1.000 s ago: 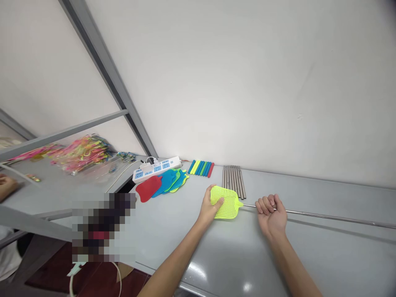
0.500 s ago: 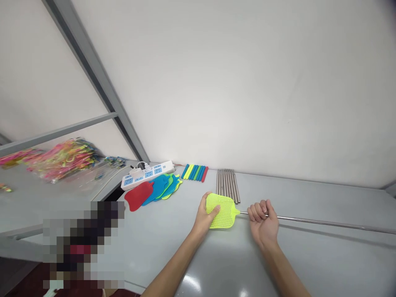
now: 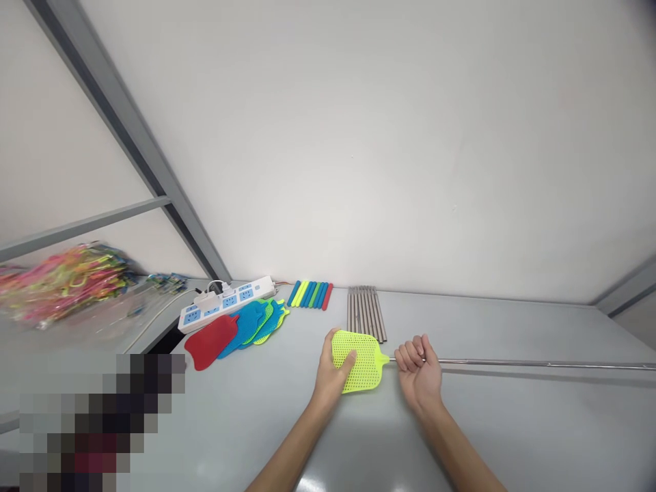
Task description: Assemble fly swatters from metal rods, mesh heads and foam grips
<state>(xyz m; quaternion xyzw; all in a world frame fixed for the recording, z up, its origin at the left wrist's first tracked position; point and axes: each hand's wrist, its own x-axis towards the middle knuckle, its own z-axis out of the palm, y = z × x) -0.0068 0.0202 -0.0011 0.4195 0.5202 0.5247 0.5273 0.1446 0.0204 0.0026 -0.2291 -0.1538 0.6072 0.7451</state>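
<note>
My left hand [image 3: 332,372] grips a yellow-green perforated fly swatter head [image 3: 363,362] by its left edge, thumb on top. A thin metal rod [image 3: 492,362] joins the head's narrow neck and runs far to the right. Around the rod, close to the neck, my right hand [image 3: 420,372] is closed with the palm turned up. Behind the head lies a row of short metal rods [image 3: 365,314]. Left of these are several coloured sticks [image 3: 310,295] in blue, yellow, green and red. A fanned pile of swatter heads holds a red one [image 3: 212,342] and blue ones [image 3: 246,324].
A white power strip [image 3: 228,301] with plugs and a cable stands behind the swatter heads. Plastic bags of colourful items [image 3: 76,280] lie at the far left. Grey metal posts [image 3: 154,164] rise by the wall, and a blurred-out patch covers the lower left.
The view has turned slightly, shifting the objects left in the picture. Both hands keep their hold on the swatter head and rod, and the rod now lies more level.
</note>
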